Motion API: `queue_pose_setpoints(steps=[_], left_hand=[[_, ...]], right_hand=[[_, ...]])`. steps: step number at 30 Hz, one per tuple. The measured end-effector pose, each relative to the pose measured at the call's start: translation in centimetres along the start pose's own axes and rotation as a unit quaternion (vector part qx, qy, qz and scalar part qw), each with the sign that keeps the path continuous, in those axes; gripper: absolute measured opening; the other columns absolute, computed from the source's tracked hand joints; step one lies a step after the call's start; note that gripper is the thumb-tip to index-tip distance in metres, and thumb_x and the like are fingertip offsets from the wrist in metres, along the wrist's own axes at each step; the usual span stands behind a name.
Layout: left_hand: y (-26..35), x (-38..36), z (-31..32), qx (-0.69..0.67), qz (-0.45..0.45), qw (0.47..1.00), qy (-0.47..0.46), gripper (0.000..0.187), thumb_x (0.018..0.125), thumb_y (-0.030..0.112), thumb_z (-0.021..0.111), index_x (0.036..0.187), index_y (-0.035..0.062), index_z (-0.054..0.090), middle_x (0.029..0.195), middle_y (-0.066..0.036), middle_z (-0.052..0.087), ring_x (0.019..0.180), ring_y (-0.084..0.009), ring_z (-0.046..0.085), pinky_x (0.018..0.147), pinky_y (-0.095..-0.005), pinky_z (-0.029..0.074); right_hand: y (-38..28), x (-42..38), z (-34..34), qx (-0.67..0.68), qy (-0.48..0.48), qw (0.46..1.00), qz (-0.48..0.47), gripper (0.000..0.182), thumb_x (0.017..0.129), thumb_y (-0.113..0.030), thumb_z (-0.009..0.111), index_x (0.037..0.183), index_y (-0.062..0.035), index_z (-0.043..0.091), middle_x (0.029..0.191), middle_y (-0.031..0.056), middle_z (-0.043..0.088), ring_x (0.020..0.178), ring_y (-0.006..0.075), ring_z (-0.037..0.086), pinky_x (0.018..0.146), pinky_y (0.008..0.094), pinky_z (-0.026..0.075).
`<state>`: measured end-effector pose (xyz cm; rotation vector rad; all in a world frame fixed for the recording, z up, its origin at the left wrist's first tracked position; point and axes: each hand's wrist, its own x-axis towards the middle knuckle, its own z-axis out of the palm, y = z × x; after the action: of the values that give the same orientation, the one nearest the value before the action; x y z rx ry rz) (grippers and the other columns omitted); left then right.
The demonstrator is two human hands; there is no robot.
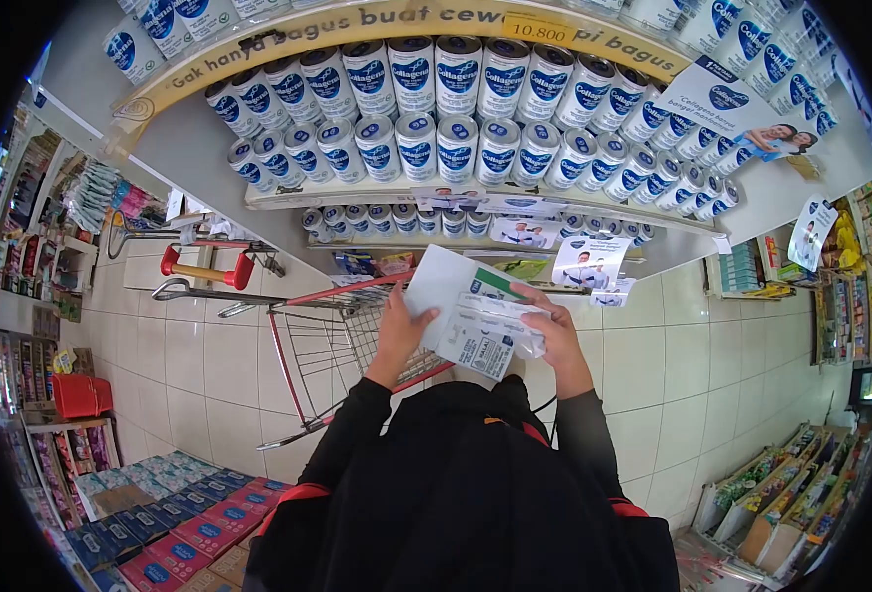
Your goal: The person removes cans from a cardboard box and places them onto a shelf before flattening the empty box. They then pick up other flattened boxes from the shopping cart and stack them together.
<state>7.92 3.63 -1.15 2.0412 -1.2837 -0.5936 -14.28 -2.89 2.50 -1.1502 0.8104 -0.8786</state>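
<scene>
Black clothing fills the near foreground. To its left stands one wire cart, partly hidden behind the left sleeve. One left hand pinches one opened-out printed carton, thumb in front; one right hand pinches its right edge, thumb hard to make out. The carton is before the shelf's front edge; cans stand behind in rows too crowded to count.

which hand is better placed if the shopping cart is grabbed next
Probably the left hand: it looks nearer the shopping cart, which stands on that side. The right hand is farther across. Both hold the white packaging, so the left would likely need to let go first.
</scene>
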Motion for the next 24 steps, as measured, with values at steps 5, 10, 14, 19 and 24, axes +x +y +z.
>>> queue_pose_setpoints(steps=[5, 10, 14, 19, 24], left_hand=[[0.0, 1.7, -0.8, -0.025, -0.043, 0.997, -0.050, 0.058, 0.059, 0.025, 0.069, 0.101, -0.0035, 0.041, 0.083, -0.022, 0.052, 0.075, -0.0365, 0.053, 0.066, -0.0392, 0.042], [1.6, 2.0, 0.1, 0.020, -0.006, 0.999, -0.025, 0.050, 0.056, 0.021, 0.071, 0.092, -0.0017, 0.043, 0.086, -0.023, 0.052, 0.078, -0.0371, 0.051, 0.069, -0.0410, 0.041], [0.3, 3.3, -1.1, 0.078, -0.013, 0.996, 0.034, 0.047, 0.057, 0.018, 0.070, 0.090, -0.0021, 0.044, 0.086, -0.021, 0.051, 0.081, -0.0372, 0.049, 0.069, -0.0411, 0.040], [-3.3, 5.4, -5.8, 0.127, -0.015, 0.989, 0.068, 0.046, 0.056, 0.015, 0.070, 0.092, 0.0006, 0.046, 0.087, -0.018, 0.052, 0.083, -0.0364, 0.049, 0.069, -0.0411, 0.039], [-2.1, 5.0, -4.3, 0.113, 0.032, 0.992, 0.049, 0.045, 0.055, 0.014, 0.069, 0.094, 0.0045, 0.048, 0.087, -0.016, 0.052, 0.084, -0.0356, 0.046, 0.070, -0.0409, 0.038]], right_hand=[[2.1, -0.7, -0.5, 0.214, 0.097, 0.968, 0.092, 0.011, 0.066, -0.002, 0.047, 0.056, 0.0019, 0.050, 0.063, 0.0089, 0.050, 0.073, 0.0206, 0.051, 0.071, 0.0301, 0.039], [2.6, -1.0, -0.8, 0.250, 0.034, 0.967, 0.042, 0.012, 0.062, -0.006, 0.047, 0.052, -0.0039, 0.041, 0.052, 0.0050, 0.039, 0.057, 0.0173, 0.041, 0.057, 0.0276, 0.033], [3.6, -2.4, -3.7, 0.308, 0.078, 0.946, -0.069, 0.015, 0.061, -0.007, 0.048, 0.049, -0.0052, 0.039, 0.050, 0.0056, 0.039, 0.049, 0.0171, 0.039, 0.051, 0.0301, 0.034], [-2.5, -7.1, -13.0, 0.185, 0.189, 0.964, -0.006, 0.025, 0.062, -0.008, 0.046, 0.053, -0.0138, 0.024, 0.046, -0.0017, 0.024, 0.041, 0.0089, 0.024, 0.045, 0.0246, 0.026], [-0.8, -5.5, -10.3, -0.117, 0.281, 0.950, 0.064, 0.017, 0.071, -0.018, 0.055, 0.075, -0.0027, 0.049, 0.061, -0.0010, 0.046, 0.054, 0.0098, 0.044, 0.052, 0.0237, 0.037]])
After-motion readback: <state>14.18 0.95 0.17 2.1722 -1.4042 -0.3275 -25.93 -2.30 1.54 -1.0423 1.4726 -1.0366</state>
